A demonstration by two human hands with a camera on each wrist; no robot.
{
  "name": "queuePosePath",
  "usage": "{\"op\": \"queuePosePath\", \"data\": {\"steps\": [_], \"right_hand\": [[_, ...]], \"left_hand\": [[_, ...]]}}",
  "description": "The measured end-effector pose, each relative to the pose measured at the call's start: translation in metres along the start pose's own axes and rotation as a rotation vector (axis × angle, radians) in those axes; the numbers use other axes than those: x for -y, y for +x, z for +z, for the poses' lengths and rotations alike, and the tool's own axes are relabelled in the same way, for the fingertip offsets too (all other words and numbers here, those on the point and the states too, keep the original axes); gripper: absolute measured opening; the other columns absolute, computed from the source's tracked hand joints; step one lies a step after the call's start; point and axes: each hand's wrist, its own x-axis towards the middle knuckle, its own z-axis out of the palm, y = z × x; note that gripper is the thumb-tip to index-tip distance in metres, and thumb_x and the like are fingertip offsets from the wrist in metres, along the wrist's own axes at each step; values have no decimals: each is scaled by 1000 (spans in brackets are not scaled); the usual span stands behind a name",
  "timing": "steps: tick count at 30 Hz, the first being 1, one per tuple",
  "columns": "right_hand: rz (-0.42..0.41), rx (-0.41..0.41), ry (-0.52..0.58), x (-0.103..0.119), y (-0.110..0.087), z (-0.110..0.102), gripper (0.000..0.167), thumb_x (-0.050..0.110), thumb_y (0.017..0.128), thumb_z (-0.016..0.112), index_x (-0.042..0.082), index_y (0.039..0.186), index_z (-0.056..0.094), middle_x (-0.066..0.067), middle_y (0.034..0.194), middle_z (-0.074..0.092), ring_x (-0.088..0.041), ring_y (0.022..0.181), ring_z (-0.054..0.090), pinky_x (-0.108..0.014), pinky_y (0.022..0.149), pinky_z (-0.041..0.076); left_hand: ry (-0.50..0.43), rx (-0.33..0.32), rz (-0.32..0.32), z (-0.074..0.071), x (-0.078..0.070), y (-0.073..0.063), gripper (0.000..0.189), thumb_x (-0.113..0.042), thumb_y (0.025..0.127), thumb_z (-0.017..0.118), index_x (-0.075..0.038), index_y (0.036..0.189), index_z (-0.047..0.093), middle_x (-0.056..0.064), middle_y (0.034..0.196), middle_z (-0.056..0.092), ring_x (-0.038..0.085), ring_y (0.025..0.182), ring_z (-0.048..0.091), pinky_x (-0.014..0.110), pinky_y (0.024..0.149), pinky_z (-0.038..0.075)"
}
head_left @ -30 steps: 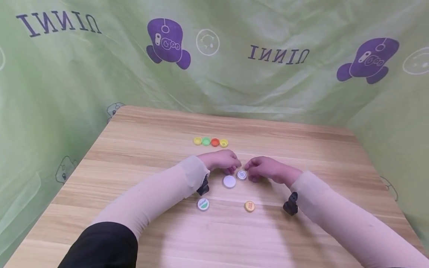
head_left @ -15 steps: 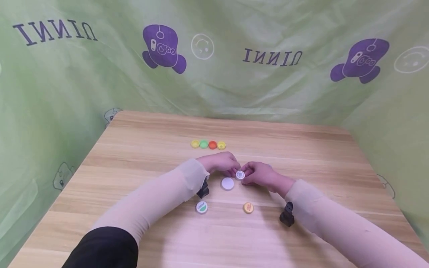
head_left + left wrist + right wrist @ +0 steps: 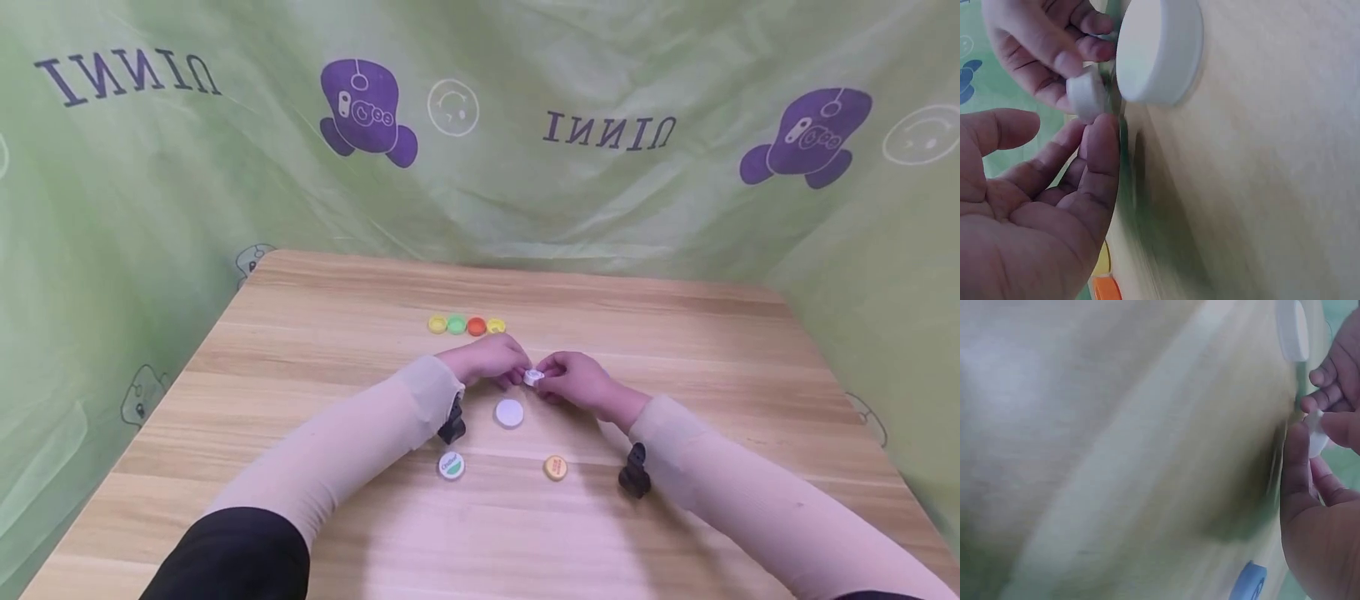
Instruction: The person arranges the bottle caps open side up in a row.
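Nearest, at the bottom of the head view, both sleeved forearms run up toward the frame's middle. Between them on the desk (image 3: 315, 333) lie a green-and-white cap (image 3: 452, 466) at lower left of centre and an orange cap (image 3: 555, 467) to its right, well apart. Just above them sits a plain white cap (image 3: 509, 412), flat on the wood and untouched.

Just beyond it the two hands meet. The right hand (image 3: 573, 381) pinches a small white cap (image 3: 533, 377) between thumb and fingertips, lifted off the desk. The left hand (image 3: 491, 360) has its fingers curled in against the same cap; the left wrist view shows a fingertip (image 3: 1102, 145) touching its edge, but whether that hand truly grips it I cannot tell.

The step in hand looks like picking up or passing this cap. The next move likely calls for one hand to take clear hold and carry it up-frame without dropping it.

Farther up, a row of four caps (image 3: 467, 325), yellow, green, orange, yellow, lies side by side, touching or nearly so.

The desk is pale wood grain. Behind and around it hangs a wrinkled green cloth (image 3: 600, 200) printed with purple figures and lettering.
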Motion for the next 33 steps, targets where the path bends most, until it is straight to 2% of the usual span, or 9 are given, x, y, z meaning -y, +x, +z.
{"op": "queuePosePath", "data": {"steps": [5, 10, 14, 20, 24, 27, 29, 33], "right_hand": [[2, -11, 56, 7, 7, -2, 24, 2, 98, 63, -11, 118, 59, -16, 92, 69, -15, 78, 66, -28, 72, 61], [-10, -30, 55, 16, 11, -4, 22, 7, 100, 62, -9, 115, 60, -15, 88, 68, -18, 77, 65, -28, 71, 60], [-14, -54, 53, 22, 13, -4, 22, 9, 102, 61, -8, 115, 60, -17, 92, 67, -20, 79, 65, -29, 72, 60], [-14, -76, 39, 29, 18, -5, 24, 10, 103, 61, -8, 118, 59, -18, 102, 65, -22, 86, 64, -34, 79, 61], [-18, -99, 27, 33, 20, -4, 24, 10, 104, 58, -8, 119, 60, -21, 108, 66, -28, 93, 66, -38, 86, 60], [-17, -114, 86, 35, 23, -4, 23, 6, 105, 55, -10, 120, 60, -22, 111, 66, -30, 100, 66, -41, 94, 58], [-11, -116, 143, 37, 25, -3, 23, 4, 106, 53, -12, 121, 59, -21, 111, 66, -28, 101, 65, -42, 98, 56], [24, -132, 238, 39, 28, -3, 25, 5, 107, 53, -12, 124, 58, -16, 110, 63, -22, 98, 64, -41, 102, 53]], "left_hand": [[-72, -68, -19, -5, -1, -1, 18, -3, 102, 57, 9, 109, 68, 11, 85, 67, 17, 76, 62, 26, 69, 59], [-124, -123, -7, -8, -2, -1, 19, -2, 101, 57, 10, 113, 67, 13, 91, 67, 18, 78, 62, 28, 75, 60], [-154, -150, 8, -11, -1, 0, 23, -3, 103, 55, 10, 118, 66, 14, 98, 67, 19, 85, 62, 29, 82, 59], [-189, -194, 54, -16, -1, 1, 28, -5, 105, 53, 11, 125, 63, 19, 115, 67, 28, 107, 65, 32, 96, 56], [-254, -233, 52, -17, -4, 2, 26, -2, 104, 53, 12, 123, 63, 22, 117, 66, 30, 108, 66, 34, 99, 55], [-296, -249, 40, -14, -7, 2, 23, 2, 102, 55, 14, 119, 64, 21, 112, 67, 25, 99, 67, 35, 98, 56], [-289, -256, 40, -11, -8, 2, 20, 3, 101, 57, 13, 115, 66, 20, 109, 69, 23, 94, 67, 34, 95, 58], [-267, -267, 60, -7, -8, 3, 17, 3, 98, 63, 11, 112, 67, 19, 108, 70, 26, 98, 69, 34, 93, 58]]}}
